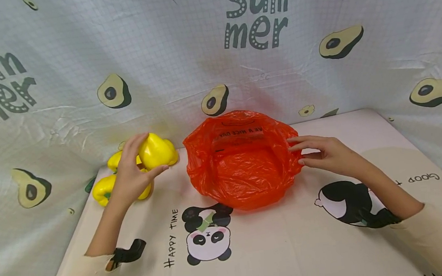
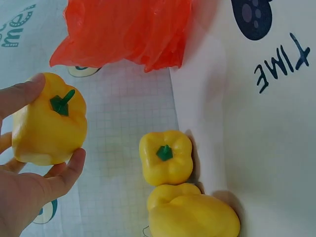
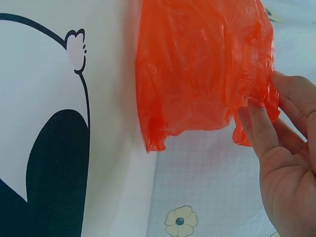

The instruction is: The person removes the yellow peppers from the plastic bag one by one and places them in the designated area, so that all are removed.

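In the head view my left hand holds a yellow bell pepper up to the left of a red plastic bag. The left wrist view shows thumb and fingers around the pepper, its green stem facing the camera. The bag stands on the table with its mouth wide apart, and printed lettering shows inside. My right hand grips the bag's right rim. In the right wrist view, fingers lie on either side of the red film; the exact contact is partly hidden.
More yellow bell peppers lie on the table below and behind my left hand, partly covered by it. The table has a panda-printed cover. Behind it hangs a pale sheet with avocado prints.
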### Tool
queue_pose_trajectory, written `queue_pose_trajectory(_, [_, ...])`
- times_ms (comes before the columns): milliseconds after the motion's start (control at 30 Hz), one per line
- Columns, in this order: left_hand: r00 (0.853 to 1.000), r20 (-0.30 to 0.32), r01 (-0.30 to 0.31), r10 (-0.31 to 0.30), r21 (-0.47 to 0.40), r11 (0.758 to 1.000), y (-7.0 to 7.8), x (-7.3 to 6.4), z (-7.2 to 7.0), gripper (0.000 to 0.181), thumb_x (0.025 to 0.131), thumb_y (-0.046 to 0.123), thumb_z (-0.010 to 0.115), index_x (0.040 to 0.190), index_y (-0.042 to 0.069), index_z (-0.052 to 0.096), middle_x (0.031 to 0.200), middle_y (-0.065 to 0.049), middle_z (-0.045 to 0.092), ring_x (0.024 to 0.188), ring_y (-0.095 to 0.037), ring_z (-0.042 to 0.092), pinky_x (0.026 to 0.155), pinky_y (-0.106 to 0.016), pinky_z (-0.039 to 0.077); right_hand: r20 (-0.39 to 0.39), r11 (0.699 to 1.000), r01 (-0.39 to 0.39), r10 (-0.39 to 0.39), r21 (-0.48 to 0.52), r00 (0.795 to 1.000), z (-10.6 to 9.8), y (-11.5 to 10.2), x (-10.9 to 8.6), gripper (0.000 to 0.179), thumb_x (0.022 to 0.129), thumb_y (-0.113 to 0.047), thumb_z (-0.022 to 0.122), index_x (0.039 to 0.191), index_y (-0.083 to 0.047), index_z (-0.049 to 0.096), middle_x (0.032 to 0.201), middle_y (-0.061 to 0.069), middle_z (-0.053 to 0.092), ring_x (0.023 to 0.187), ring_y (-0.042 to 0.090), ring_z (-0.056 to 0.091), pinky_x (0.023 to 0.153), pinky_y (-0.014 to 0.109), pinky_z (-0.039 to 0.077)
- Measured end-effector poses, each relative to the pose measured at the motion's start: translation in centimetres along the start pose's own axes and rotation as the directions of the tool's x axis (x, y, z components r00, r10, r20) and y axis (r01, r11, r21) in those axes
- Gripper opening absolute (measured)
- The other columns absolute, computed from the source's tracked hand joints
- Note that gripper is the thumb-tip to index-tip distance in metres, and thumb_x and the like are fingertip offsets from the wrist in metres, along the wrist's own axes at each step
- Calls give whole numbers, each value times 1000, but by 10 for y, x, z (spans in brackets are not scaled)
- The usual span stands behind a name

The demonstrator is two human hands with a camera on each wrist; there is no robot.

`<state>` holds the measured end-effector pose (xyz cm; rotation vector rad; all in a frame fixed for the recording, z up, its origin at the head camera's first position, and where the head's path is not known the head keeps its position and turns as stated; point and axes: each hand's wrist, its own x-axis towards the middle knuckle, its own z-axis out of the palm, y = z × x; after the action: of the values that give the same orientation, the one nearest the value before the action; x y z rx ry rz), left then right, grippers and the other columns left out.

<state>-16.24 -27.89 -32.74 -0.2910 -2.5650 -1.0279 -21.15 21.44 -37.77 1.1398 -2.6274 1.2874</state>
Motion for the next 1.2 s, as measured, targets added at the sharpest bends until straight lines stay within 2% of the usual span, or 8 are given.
queue_pose_trajectory(333, [1000,13,8,-9,25,1000,-4,-2,-7,89,81,7,86,155,10,37,156,-17,31,133,-40,42,98,-62,49,3,1000,-4,5,-7,1000,0,-1,0,41,90,-4,75,130,-11,69,145,13,57,132,33,53,90,27,56])
queue_pose_trajectory(633, [1000,16,-4,3,31,1000,-6,-2,-9,89,80,4,85,155,9,37,156,-18,31,132,-41,42,97,-63,50,5,1000,-2,3,-7,1000,0,-1,-1,41,90,-3,75,130,-11,69,144,13,58,132,33,53,90,24,55])
queue_pose_trajectory(967, [999,37,-3,1,60,998,-7,0,-12,86,80,6,85,153,9,40,156,-18,32,134,-41,40,99,-64,49,11,1000,6,-5,-11,1000,-1,-3,0,41,90,-3,75,130,-10,69,144,13,58,131,34,53,90,26,56])
queue_pose_trajectory(1200, [998,48,-49,45,79,996,-12,2,-11,85,77,3,87,150,6,43,151,-19,37,133,-41,40,99,-65,48,13,1000,17,-17,-6,1000,1,-1,1,40,90,-3,75,129,-10,69,143,13,59,130,33,54,90,21,54])
